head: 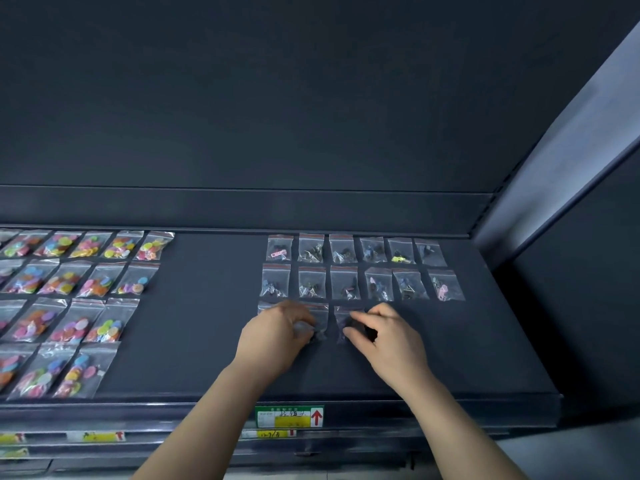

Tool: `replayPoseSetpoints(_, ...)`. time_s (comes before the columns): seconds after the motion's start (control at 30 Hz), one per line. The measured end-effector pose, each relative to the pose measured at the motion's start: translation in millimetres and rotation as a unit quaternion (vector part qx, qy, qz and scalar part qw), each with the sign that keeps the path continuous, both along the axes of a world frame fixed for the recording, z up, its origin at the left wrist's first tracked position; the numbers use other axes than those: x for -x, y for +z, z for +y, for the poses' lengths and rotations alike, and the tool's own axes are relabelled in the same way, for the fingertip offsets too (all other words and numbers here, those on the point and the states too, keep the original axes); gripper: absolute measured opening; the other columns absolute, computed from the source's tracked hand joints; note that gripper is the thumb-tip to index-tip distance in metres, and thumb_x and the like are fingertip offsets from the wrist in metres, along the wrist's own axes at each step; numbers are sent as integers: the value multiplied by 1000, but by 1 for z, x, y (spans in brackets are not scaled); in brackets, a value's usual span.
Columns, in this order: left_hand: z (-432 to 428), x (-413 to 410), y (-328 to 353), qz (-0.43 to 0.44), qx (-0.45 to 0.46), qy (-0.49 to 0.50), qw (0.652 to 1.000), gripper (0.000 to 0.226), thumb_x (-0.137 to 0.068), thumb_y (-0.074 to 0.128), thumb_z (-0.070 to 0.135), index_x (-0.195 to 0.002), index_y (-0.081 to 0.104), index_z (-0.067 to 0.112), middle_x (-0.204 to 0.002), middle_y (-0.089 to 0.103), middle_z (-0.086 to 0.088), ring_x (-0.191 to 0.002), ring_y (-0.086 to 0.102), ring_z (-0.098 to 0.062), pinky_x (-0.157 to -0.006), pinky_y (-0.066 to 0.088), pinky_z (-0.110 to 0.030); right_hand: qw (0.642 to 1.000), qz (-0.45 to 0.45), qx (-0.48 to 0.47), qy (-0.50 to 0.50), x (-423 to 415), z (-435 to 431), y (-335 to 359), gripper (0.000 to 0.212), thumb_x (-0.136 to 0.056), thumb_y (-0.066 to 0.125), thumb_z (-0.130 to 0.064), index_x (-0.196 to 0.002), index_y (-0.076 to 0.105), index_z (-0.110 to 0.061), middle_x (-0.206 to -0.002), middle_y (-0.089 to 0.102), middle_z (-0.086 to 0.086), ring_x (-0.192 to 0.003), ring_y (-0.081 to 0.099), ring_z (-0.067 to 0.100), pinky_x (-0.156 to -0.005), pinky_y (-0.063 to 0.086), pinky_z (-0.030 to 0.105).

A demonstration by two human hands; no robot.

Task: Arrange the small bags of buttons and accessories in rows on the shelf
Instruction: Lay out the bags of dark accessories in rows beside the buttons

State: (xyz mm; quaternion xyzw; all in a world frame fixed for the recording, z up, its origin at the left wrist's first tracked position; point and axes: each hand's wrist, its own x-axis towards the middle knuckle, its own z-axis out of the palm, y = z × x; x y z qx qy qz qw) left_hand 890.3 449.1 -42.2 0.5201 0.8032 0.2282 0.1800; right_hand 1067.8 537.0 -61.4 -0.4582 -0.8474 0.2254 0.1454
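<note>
Bags (347, 314) on shelf (207, 327), in grip of hands (388, 341)

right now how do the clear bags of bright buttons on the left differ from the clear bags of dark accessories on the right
The button bags look bigger and packed with bright discs; the accessory bags are smaller, holding few dark pieces. Button bags lie untouched; left hand and right hand grip accessory bags. Both are clear, flat on the shelf.

A green label (289, 416) with a red arrow sits above yellow tags (275, 434)
</note>
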Motion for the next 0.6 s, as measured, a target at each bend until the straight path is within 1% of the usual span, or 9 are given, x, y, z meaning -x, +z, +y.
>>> replayPoseSetpoints(0.13,-1,1,0,-5,3,-13,1000,22,-86,60,22,-100,73,32,-119,62,20,-102,59,-3,-76,44,-15,999,-25,-23,-15,6,-2,1,42,-87,54,-58,-121,63,-36,-99,51,-15,-81,58,5,-58,37,23)
replayPoseSetpoints(0.23,-1,2,2,-33,-2,8,999,19,-83,66,27,-100,70,33,-112,62,18,-99,60,-5,-78,45,-17,999,-18,-24,-11,6,-2,1,43,-86,55,-58,-122,62,-35,-100,52,-15,-81,58,7,-59,40,24)
replayPoseSetpoints(0.3,-1,1,7,-95,-26,56,994,26,-82,71,30,-107,67,31,-102,63,15,-84,60,-3,-73,45,-17,999,36,9,-13,2,0,1,42,-86,59,-53,-123,63,-32,-97,51,-15,-77,57,5,-62,45,25)
replayPoseSetpoints(0.33,-1,1,11,-158,-47,83,983,26,-82,71,30,-108,66,30,-95,64,12,-73,60,-2,-68,45,-16,997,74,30,-16,0,2,2,41,-86,61,-48,-122,64,-29,-96,52,-14,-77,56,4,-64,47,23)
replayPoseSetpoints(0.37,-1,1,16,-250,-68,109,960,24,-84,69,29,-107,64,27,-86,66,9,-65,61,-4,-65,46,-18,993,109,49,-19,-3,4,4,37,-86,63,-43,-120,66,-27,-94,53,-14,-76,56,3,-66,46,20)
replayPoseSetpoints(0.4,0,-1,22,-357,-84,128,922,21,-86,67,27,-107,64,22,-78,67,5,-63,62,-9,-66,49,-23,987,142,68,-24,-5,5,7,33,-86,65,-39,-116,68,-26,-92,55,-14,-76,56,2,-67,44,17)
replayPoseSetpoints(0.47,3,-5,32,-521,-122,141,833,15,-90,63,22,-100,62,10,-74,67,-2,-69,64,-20,-76,53,-38,971,205,120,-36,-7,5,17,22,-87,66,-30,-107,71,-25,-91,64,-13,-79,59,-2,-71,44,12)
replayPoseSetpoints(0.53,9,-9,39,-603,-147,146,770,10,-94,56,12,-92,61,3,-79,68,-9,-77,65,-25,-81,52,-41,948,257,185,-44,-8,3,30,14,-87,66,-24,-99,74,-25,-86,71,-14,-80,63,-4,-71,46,10)
replayPoseSetpoints(0.6,13,-15,43,-646,-153,130,736,13,-94,53,7,-92,64,2,-85,69,-11,-83,64,-23,-84,49,-39,922,301,242,-39,-9,0,41,9,-87,67,-22,-93,74,-23,-74,70,-16,-68,62,-2,-64,46,12)
